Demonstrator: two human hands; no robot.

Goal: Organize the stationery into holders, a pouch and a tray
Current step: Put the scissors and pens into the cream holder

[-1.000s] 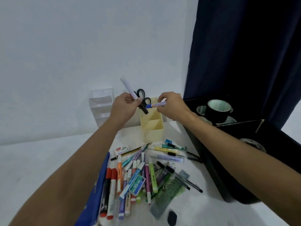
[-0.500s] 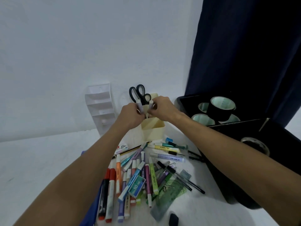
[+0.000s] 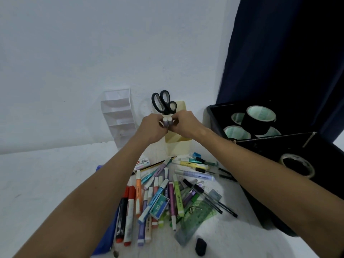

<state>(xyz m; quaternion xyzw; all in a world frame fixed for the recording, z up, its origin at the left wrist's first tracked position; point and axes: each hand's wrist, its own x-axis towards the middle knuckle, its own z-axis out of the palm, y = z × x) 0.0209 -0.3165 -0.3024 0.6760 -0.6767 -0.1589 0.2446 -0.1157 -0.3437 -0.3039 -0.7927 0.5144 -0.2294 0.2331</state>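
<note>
My left hand (image 3: 151, 125) and my right hand (image 3: 183, 123) meet over the cream yellow holder (image 3: 178, 144). Each pinches an upright purple marker (image 3: 167, 121), and the two white caps stand side by side just above the holder's opening. Black-handled scissors (image 3: 162, 102) stick up from the holder's rear compartment. A pile of markers, pens and highlighters (image 3: 163, 190) lies on the white table between my forearms. A white tiered holder (image 3: 119, 116) stands against the wall to the left.
A black tray (image 3: 214, 114) with several tape rolls sits at the right, and a tape roll (image 3: 297, 164) lies on the black box nearer me. A blue pouch (image 3: 108, 231), a green ruler (image 3: 197, 215), a staples box (image 3: 160, 206) and a black eraser (image 3: 201, 246) lie near the pile.
The two markers were held apart and tilted a second ago. Both hands have since brought them together, upright, and lowered them over the yellow holder.
</note>
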